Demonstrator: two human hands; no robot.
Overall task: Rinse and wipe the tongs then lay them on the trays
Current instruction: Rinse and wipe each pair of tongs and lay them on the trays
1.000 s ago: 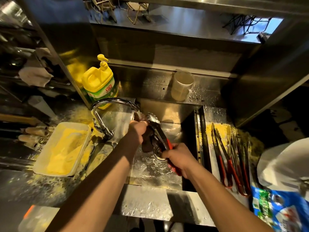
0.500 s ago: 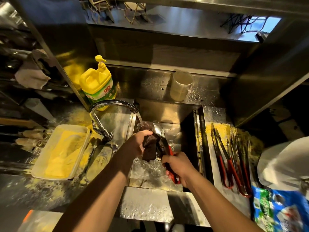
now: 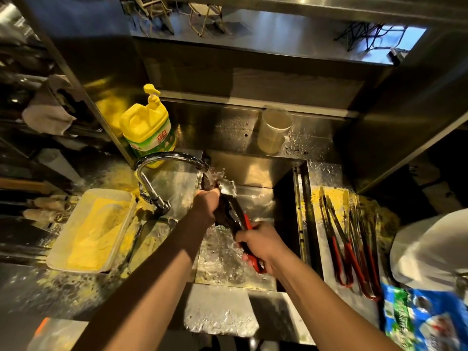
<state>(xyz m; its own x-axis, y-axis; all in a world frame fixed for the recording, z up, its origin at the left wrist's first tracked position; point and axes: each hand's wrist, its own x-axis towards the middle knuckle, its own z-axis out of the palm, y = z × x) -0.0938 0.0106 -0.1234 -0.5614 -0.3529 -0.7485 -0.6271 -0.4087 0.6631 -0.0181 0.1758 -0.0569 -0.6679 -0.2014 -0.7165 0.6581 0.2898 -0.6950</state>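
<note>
- A blue and green printed plastic bag [image 3: 425, 323] lies at the near right edge of the steel bench [image 3: 220, 312].
- The right hand [image 3: 263, 247] is clenched round the red handles of a pair of steel tongs with red grips [image 3: 236, 211], held over the stainless steel sink [image 3: 255, 201].
- The left hand [image 3: 206, 205] grips a dark wet cloth [image 3: 222, 215] against the tongs' upper part.
- The tong tips sit under water running from the curved chrome tap [image 3: 164, 173], with spray around them.
- Right of the sink, a flat steel tray [image 3: 326, 252] carries several more red-handled tongs [image 3: 352, 239] lying side by side, with yellow crumbs at its far end.
- Left of the tap, a shallow white rectangular tub [image 3: 58, 252] holds yellow crumb coating [image 3: 93, 231]; the same crumbs are scattered on the bench around it.
- Behind the tap stands a yellow pump bottle of dish soap [image 3: 148, 127].
- On the ledge behind the sink stands a translucent plastic cup [image 3: 273, 130]; I cannot tell what is in it.
</note>
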